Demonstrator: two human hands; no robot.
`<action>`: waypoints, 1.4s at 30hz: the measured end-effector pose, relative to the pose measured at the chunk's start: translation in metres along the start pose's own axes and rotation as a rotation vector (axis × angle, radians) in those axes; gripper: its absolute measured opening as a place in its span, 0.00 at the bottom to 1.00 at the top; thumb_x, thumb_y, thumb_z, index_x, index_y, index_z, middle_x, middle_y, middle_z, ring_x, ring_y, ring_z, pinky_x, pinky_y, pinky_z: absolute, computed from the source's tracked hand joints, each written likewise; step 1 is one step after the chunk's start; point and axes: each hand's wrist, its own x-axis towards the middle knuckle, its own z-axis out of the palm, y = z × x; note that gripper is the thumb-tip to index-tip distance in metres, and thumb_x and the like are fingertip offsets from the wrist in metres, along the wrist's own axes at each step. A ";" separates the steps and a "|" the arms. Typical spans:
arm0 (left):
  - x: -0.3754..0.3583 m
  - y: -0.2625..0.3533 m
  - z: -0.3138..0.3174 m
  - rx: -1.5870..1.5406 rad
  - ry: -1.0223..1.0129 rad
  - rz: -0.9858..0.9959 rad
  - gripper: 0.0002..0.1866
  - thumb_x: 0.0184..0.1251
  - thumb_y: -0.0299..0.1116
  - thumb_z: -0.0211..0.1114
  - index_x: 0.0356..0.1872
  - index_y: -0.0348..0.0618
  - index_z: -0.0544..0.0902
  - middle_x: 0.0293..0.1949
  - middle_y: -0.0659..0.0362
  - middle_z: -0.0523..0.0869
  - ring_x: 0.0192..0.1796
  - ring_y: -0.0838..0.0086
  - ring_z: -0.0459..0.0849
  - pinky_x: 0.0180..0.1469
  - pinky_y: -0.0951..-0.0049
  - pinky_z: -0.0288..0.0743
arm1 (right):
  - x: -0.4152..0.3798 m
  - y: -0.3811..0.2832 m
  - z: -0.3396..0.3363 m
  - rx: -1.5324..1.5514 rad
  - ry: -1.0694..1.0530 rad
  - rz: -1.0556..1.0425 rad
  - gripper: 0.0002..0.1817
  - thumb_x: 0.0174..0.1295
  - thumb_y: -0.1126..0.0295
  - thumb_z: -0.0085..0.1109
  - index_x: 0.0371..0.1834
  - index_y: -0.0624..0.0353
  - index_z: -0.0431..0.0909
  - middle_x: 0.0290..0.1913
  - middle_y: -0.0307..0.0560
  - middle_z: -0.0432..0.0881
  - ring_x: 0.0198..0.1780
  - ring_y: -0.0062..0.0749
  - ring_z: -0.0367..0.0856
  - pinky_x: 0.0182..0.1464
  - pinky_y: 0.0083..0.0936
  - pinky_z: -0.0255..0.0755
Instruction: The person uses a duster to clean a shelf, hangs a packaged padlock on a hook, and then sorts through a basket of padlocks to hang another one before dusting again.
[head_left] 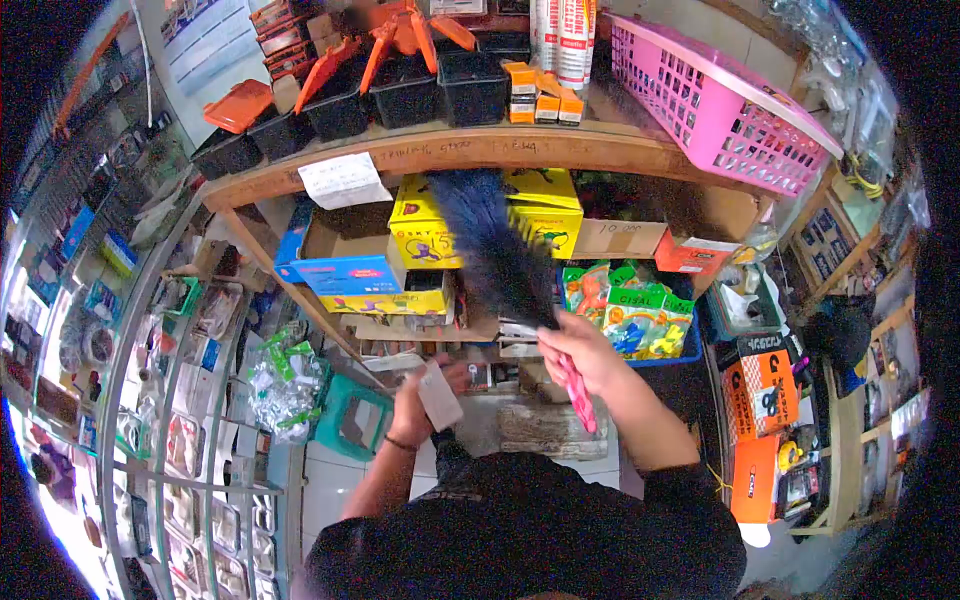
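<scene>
Single head-worn fisheye view, looking forward and steeply down, close over the wearer's own shoulders, facing a wooden shelf [480, 150] near ahead, edges curved dark

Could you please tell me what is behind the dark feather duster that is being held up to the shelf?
Behind the feather duster in the right hand are yellow boxes, stacked under the wooden shelf. Its blurred feathers cover the gap between them, so what sits there cannot be seen. The left hand holds a small box.

Fluffy dark duster [490, 245], glossy pink plastic handle [578, 392], wooden shelf [480, 150]
</scene>
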 end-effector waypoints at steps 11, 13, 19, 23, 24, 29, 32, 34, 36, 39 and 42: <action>-0.030 -0.021 0.001 0.417 0.115 0.003 0.21 0.66 0.44 0.40 0.47 0.37 0.71 0.29 0.59 0.76 0.29 0.75 0.76 0.35 0.73 0.72 | 0.174 -0.061 0.031 -0.879 0.336 -0.541 0.25 0.46 0.71 0.48 0.51 0.65 0.64 0.30 0.47 0.76 0.30 0.31 0.74 0.34 0.26 0.68; -0.027 -0.022 -0.012 0.315 0.046 0.053 0.19 0.66 0.43 0.42 0.46 0.38 0.71 0.27 0.60 0.75 0.28 0.75 0.74 0.34 0.75 0.71 | 0.199 -0.064 0.033 -1.186 0.488 -0.617 0.25 0.42 0.70 0.49 0.48 0.67 0.67 0.34 0.58 0.77 0.37 0.47 0.76 0.40 0.34 0.68; -0.035 -0.019 -0.002 0.235 0.072 0.094 0.18 0.62 0.48 0.49 0.41 0.44 0.69 0.25 0.65 0.66 0.27 0.79 0.66 0.29 0.78 0.61 | 0.212 -0.082 0.044 -1.607 0.295 -0.393 0.15 0.38 0.69 0.50 0.24 0.72 0.76 0.33 0.66 0.76 0.37 0.54 0.76 0.42 0.37 0.71; -0.029 -0.009 -0.001 0.184 0.149 0.063 0.21 0.60 0.54 0.47 0.37 0.46 0.68 0.25 0.65 0.66 0.27 0.77 0.66 0.29 0.77 0.61 | 0.166 -0.087 0.050 -1.669 0.402 -0.569 0.19 0.46 0.63 0.51 0.40 0.65 0.73 0.36 0.62 0.76 0.42 0.51 0.75 0.45 0.39 0.69; -0.029 -0.003 0.004 0.106 0.159 0.041 0.23 0.59 0.57 0.45 0.36 0.46 0.68 0.24 0.64 0.67 0.26 0.77 0.66 0.28 0.77 0.61 | 0.148 -0.088 0.055 -1.695 0.273 -0.564 0.21 0.48 0.61 0.50 0.43 0.64 0.71 0.36 0.61 0.75 0.42 0.51 0.74 0.45 0.39 0.68; -0.018 0.059 0.062 0.003 -0.090 -0.019 0.24 0.61 0.57 0.38 0.37 0.46 0.69 0.29 0.61 0.73 0.33 0.72 0.73 0.34 0.72 0.68 | 0.039 -0.100 0.110 -1.474 -0.358 -0.294 0.26 0.53 0.54 0.52 0.52 0.59 0.65 0.42 0.54 0.73 0.41 0.44 0.74 0.39 0.33 0.69; -0.003 0.096 0.130 0.195 -0.158 0.167 0.16 0.66 0.47 0.38 0.40 0.47 0.68 0.38 0.59 0.73 0.44 0.69 0.74 0.48 0.66 0.68 | 0.000 -0.097 0.124 -1.410 -0.426 -0.463 0.29 0.54 0.55 0.51 0.56 0.57 0.60 0.46 0.51 0.71 0.38 0.42 0.75 0.36 0.33 0.71; 0.002 0.109 0.169 0.187 -0.280 0.235 0.13 0.67 0.43 0.38 0.42 0.48 0.66 0.40 0.59 0.72 0.46 0.69 0.74 0.50 0.66 0.68 | -0.014 -0.097 0.128 -1.495 -0.040 -1.294 0.32 0.52 0.60 0.53 0.59 0.56 0.54 0.47 0.50 0.69 0.36 0.42 0.76 0.33 0.34 0.72; -0.001 0.127 0.202 0.300 -0.378 0.197 0.11 0.68 0.41 0.39 0.41 0.48 0.65 0.40 0.59 0.71 0.45 0.72 0.73 0.48 0.70 0.69 | -0.034 -0.121 0.136 -1.584 0.013 -1.157 0.32 0.51 0.62 0.53 0.59 0.58 0.53 0.46 0.53 0.67 0.35 0.46 0.75 0.34 0.37 0.71; 0.002 0.132 0.233 0.419 -0.447 0.541 0.10 0.68 0.37 0.39 0.42 0.43 0.65 0.37 0.57 0.72 0.40 0.72 0.75 0.44 0.71 0.71 | -0.054 -0.148 0.140 -1.661 0.086 -1.005 0.32 0.48 0.71 0.51 0.58 0.61 0.52 0.43 0.57 0.65 0.35 0.52 0.74 0.34 0.39 0.71; -0.016 0.145 0.261 0.694 -0.462 0.660 0.10 0.68 0.35 0.40 0.43 0.41 0.63 0.36 0.59 0.70 0.39 0.78 0.72 0.45 0.75 0.67 | -0.060 -0.159 0.133 -1.497 0.089 -1.156 0.33 0.47 0.74 0.51 0.59 0.61 0.51 0.42 0.58 0.64 0.35 0.56 0.72 0.34 0.41 0.70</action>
